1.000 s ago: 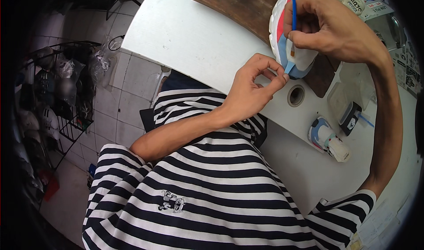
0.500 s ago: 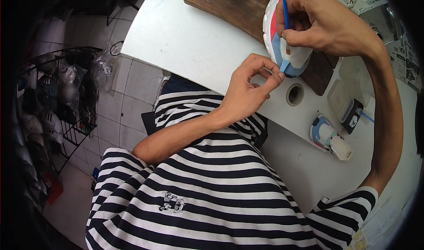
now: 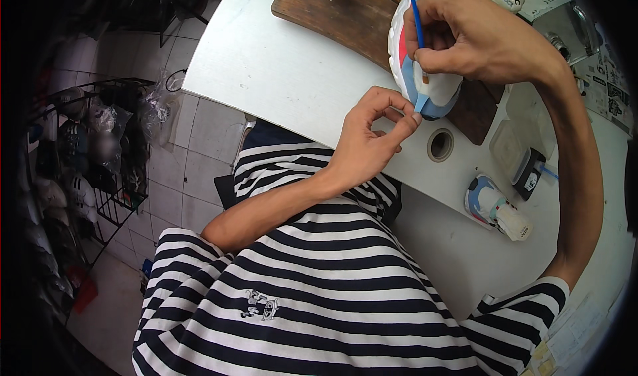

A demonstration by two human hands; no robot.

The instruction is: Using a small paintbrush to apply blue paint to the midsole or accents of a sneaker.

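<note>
At the upper right, a sneaker in white, blue and pink (image 3: 434, 110) rests on a dark wooden board (image 3: 325, 18), its toe end toward me. A pinch of my left hand's (image 3: 379, 126) thumb and forefinger holds the end of a light blue strip (image 3: 421, 103) at the toe; whether it is tape or a loose shoe piece I cannot tell. Over the upper, my right hand (image 3: 468, 37) grips a thin blue paintbrush (image 3: 415, 18), bristles pointing down at the white area beside the strip. My right fingers hide part of the shoe.
A matching sneaker (image 3: 498, 206) lies at the right, near a black container (image 3: 530, 173) and a clear plastic tray (image 3: 508, 142). The white table (image 3: 266, 63) has a round hole (image 3: 440, 144) near its edge. On the far left stands a black rack (image 3: 113, 206) holding shoes.
Hands, brush and sneaker appear slightly further left in the picture, as does the table. The brush stands a little more tilted. Both grips are unchanged.
</note>
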